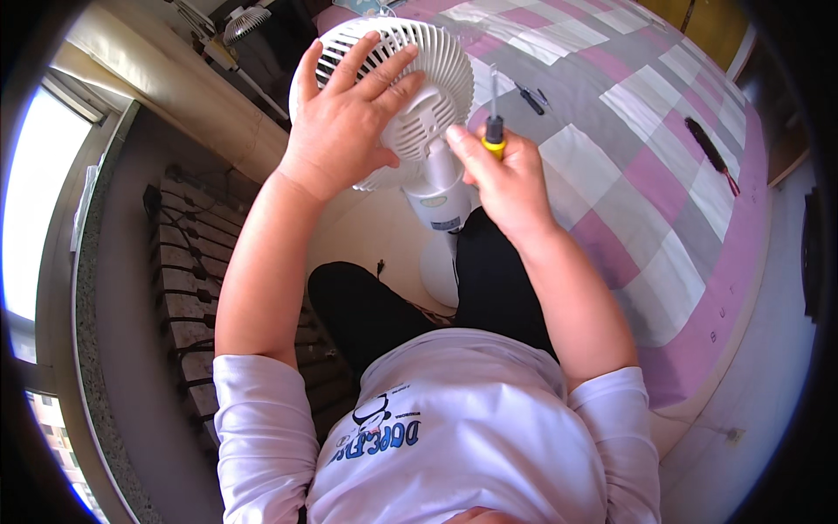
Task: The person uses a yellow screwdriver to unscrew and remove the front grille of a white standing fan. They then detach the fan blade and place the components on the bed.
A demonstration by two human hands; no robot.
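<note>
A white electric fan (449,65) stands in front of me with the ribbed back of its head facing me. Its stem goes down into a white housing (436,205) between my knees. My left hand (340,131) lies on the left of the grille, fingers spread over the ribs. A screwdriver (494,135) with a yellow and black handle is in my right hand (515,188), its clear-looking shaft pointing up. Those fingers are wrapped round the handle, and the thumb reaches toward the fan's rear motor cover. My palm hides the lower handle.
To the right is a bed (602,227) with a pink, grey and white checked cover. A dark-handled tool (530,100) and a dark brush (707,144) lie on it. A radiator (192,297) runs along the left wall below the window. Another fan (244,24) stands at the far left.
</note>
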